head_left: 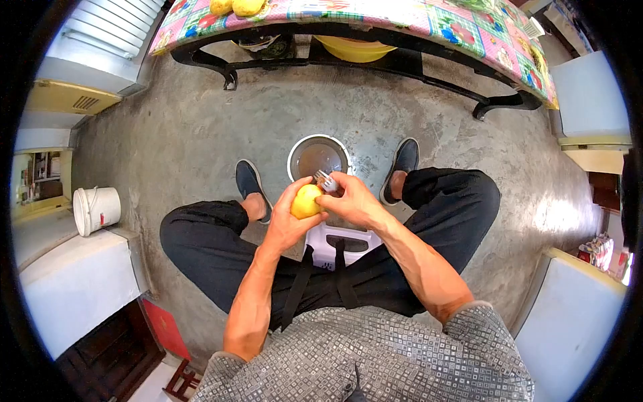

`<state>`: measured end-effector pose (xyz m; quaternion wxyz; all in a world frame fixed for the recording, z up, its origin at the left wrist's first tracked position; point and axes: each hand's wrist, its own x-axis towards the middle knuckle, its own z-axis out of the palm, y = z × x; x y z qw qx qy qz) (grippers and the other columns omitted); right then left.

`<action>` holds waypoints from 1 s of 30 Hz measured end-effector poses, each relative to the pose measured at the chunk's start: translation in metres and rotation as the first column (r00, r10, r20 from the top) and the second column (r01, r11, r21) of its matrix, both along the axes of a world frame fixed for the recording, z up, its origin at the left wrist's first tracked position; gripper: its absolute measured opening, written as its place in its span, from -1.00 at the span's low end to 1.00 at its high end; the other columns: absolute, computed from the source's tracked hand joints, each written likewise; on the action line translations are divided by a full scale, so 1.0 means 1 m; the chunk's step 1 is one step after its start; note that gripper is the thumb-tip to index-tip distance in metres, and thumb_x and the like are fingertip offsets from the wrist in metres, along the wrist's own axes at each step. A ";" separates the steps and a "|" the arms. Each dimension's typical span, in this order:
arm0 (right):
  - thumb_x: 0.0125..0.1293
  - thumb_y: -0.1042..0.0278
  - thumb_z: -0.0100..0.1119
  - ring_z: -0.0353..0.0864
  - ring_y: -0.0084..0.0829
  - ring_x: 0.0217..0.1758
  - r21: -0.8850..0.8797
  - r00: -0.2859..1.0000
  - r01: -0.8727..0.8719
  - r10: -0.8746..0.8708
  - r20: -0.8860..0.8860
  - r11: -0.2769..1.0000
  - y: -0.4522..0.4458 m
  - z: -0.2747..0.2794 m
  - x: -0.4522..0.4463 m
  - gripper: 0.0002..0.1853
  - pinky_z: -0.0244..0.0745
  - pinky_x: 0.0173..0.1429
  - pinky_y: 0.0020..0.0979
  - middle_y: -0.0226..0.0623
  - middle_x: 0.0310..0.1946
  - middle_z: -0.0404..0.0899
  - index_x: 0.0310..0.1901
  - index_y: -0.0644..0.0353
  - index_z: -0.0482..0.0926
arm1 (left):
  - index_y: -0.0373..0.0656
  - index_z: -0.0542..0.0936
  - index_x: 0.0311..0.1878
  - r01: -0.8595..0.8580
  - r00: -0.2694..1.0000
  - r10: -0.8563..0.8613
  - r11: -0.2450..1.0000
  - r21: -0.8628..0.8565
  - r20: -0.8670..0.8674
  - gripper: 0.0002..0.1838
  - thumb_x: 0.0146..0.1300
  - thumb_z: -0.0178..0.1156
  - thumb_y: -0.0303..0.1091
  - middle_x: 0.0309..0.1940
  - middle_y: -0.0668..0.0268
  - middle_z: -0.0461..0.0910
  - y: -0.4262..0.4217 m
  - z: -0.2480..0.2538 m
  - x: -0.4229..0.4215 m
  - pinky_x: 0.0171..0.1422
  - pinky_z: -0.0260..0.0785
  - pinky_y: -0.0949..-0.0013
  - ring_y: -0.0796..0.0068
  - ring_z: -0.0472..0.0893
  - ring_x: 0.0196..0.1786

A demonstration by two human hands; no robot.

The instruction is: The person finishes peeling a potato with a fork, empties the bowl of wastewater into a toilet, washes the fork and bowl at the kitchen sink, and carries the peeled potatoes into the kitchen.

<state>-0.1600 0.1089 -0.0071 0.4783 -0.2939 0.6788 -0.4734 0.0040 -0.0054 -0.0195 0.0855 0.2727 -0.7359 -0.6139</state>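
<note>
My left hand (292, 213) is wrapped around a round, smooth yellow fruit or potato (307, 202); which of the two I cannot tell. Close against its right side, my right hand (351, 201) pinches a small silver tool with prongs or slots (325, 179), much like a fork. The right thumb touches the yellow piece. Just beyond both hands, a white-rimmed bucket (290, 161) with brownish contents stands on the floor between the feet. Part of its near rim is hidden by my fingers.
A pale plastic stool (321, 251) is under me. Ahead stands a low table with a flowered cloth (402, 10), bearing more yellow pieces (248, 7). Beneath it sits a yellow basin (355, 50). A white bucket (100, 208) rests on a ledge at left.
</note>
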 end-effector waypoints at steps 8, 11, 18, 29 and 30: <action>0.27 0.26 0.22 0.52 -0.61 -0.32 0.050 0.962 0.109 -0.118 0.245 0.993 -0.003 0.013 -0.003 -0.66 0.44 -0.23 -0.46 -0.41 -0.36 0.60 0.01 0.28 0.60 | -0.14 0.31 0.39 -0.130 0.983 0.166 0.936 0.326 -0.083 -0.34 0.29 0.31 -0.21 0.05 0.20 0.53 0.000 0.001 -0.004 0.16 0.47 0.31 0.37 0.60 0.06; 0.38 0.27 0.14 0.47 -0.70 -0.36 0.028 0.940 0.170 -0.171 0.295 0.985 -0.003 0.012 -0.001 -0.69 0.37 -0.30 -0.56 -0.48 -0.33 0.54 0.03 0.28 0.57 | -0.12 0.35 0.33 -0.148 0.955 0.290 0.651 0.745 -0.063 -0.46 0.43 0.11 -0.02 0.03 0.17 0.55 0.000 0.009 -0.004 0.03 0.54 0.24 0.36 0.64 -0.05; 0.47 0.32 0.07 0.49 -0.68 -0.46 -0.120 0.930 0.282 -0.240 0.278 0.952 -0.005 0.004 0.008 -0.75 0.35 -0.38 -0.62 -0.44 -0.32 0.56 0.06 0.27 0.55 | -0.11 0.48 0.17 -0.152 0.959 0.281 0.437 0.886 0.026 -0.42 0.48 -0.14 0.22 -0.08 0.21 0.64 -0.005 0.005 -0.002 -0.07 0.58 0.23 0.40 0.67 -0.12; 0.41 0.26 0.19 0.53 -0.64 -0.52 0.001 0.931 0.203 -0.194 0.310 0.979 -0.005 0.007 0.010 -0.73 0.40 -0.51 -0.56 -0.37 -0.37 0.62 0.00 0.26 0.62 | -0.12 0.45 0.25 -0.062 0.977 0.212 0.250 0.966 0.008 -0.40 0.50 -0.20 0.19 0.06 0.21 0.59 0.000 0.000 -0.003 0.11 0.56 0.12 0.27 0.63 0.04; 0.41 0.26 0.19 0.53 -0.64 -0.52 0.001 0.932 0.202 -0.192 0.309 0.979 -0.004 0.010 0.009 -0.73 0.40 -0.51 -0.56 -0.37 -0.37 0.62 0.00 0.26 0.62 | -0.12 0.45 0.25 -0.093 0.971 0.235 0.208 0.974 0.043 -0.40 0.51 -0.21 0.19 0.05 0.19 0.60 0.000 -0.002 -0.004 0.12 0.56 0.09 0.23 0.63 0.05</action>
